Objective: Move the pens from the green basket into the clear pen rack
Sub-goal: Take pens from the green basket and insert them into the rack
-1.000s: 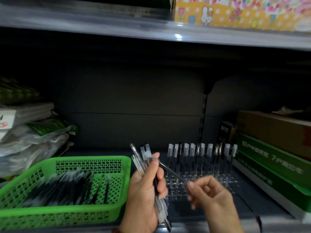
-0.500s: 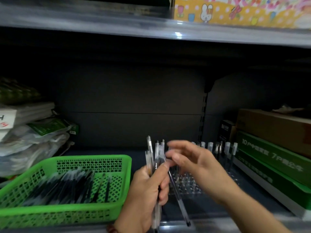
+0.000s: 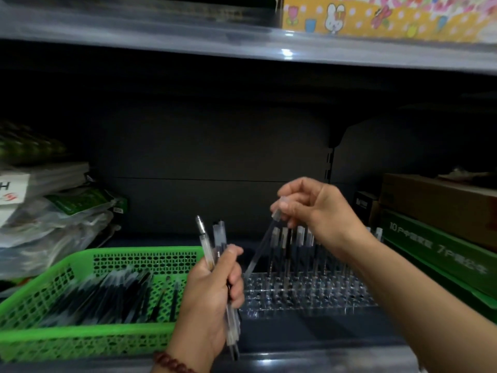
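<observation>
While the left hand (image 3: 212, 294) grips a bundle of clear pens (image 3: 215, 246) upright in a curled fist, the right hand (image 3: 317, 208) pinches a single pen (image 3: 259, 254) by its cap, fingers bent, holding it slanted over the clear pen rack (image 3: 309, 294). Its tip hangs by the rack's left edge, though I can't quite tell if it touches. Behind it, a row of pens (image 3: 290, 246) stands upright along the rack's back. Over in the green basket (image 3: 80, 337), just left of the rack on the dark shelf (image 3: 309, 337), loose pens (image 3: 107, 294) lie heaped.

Left hand (image 3: 212, 289) grips pens (image 3: 215, 246); right hand (image 3: 312, 205) pinches one pen (image 3: 259, 251) above the rack (image 3: 309, 294).
</observation>
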